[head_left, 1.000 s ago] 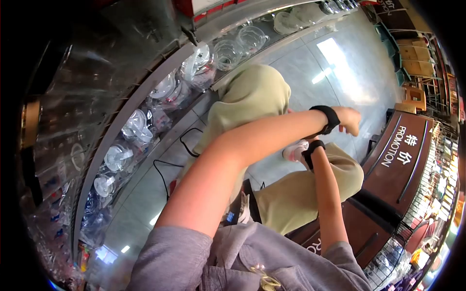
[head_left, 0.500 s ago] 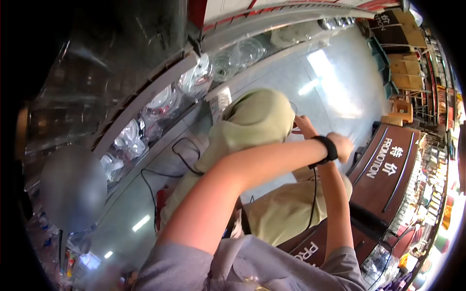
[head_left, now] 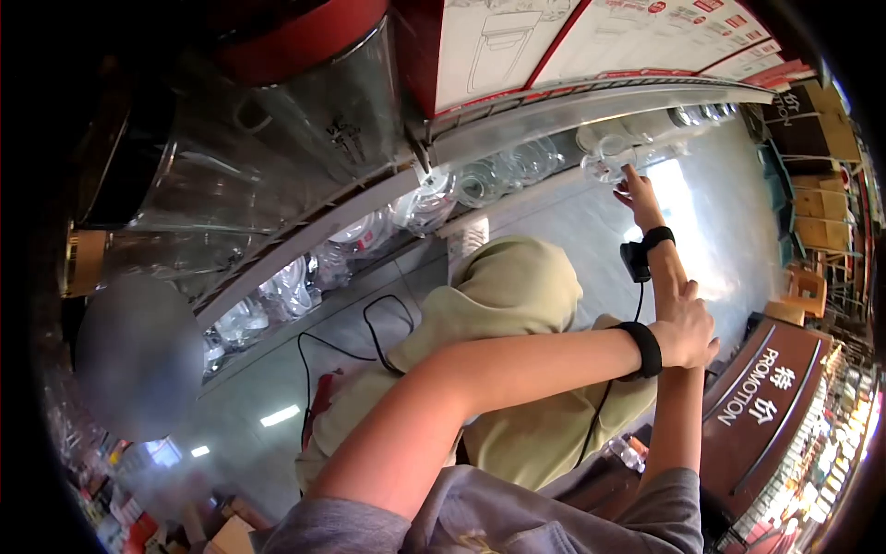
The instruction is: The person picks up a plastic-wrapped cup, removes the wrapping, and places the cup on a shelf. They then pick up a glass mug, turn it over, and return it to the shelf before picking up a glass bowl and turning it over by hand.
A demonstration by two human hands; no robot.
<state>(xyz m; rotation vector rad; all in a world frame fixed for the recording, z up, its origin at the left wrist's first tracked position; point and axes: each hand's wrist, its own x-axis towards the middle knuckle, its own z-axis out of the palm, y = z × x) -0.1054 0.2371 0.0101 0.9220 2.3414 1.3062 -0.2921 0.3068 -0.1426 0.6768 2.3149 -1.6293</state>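
My right hand [head_left: 635, 196] reaches out at the end of the lower shelf, its fingers closed at the edge of a clear round glass container [head_left: 602, 164]. The exact finger contact is small and partly hidden. My left hand [head_left: 685, 328] lies across my right forearm [head_left: 681, 392], fingers curled over it. Each wrist wears a black strap, and a small black device [head_left: 637, 261] with a cable hangs at the right one. Other clear glass bowls [head_left: 480, 182] stand in a row on the lower shelf.
Large glass jars [head_left: 305, 138] with red or black lids fill the upper left shelf. White boxes [head_left: 591, 46] stand above. A brown promotion stand [head_left: 766, 388] is at right, with cardboard boxes [head_left: 821, 212] behind. A black cable [head_left: 337, 342] loops beside my knee [head_left: 517, 277].
My right hand has moved up and away from my knee to the shelf end. My left hand has shifted slightly right and down, onto my right forearm. The view has shifted too.
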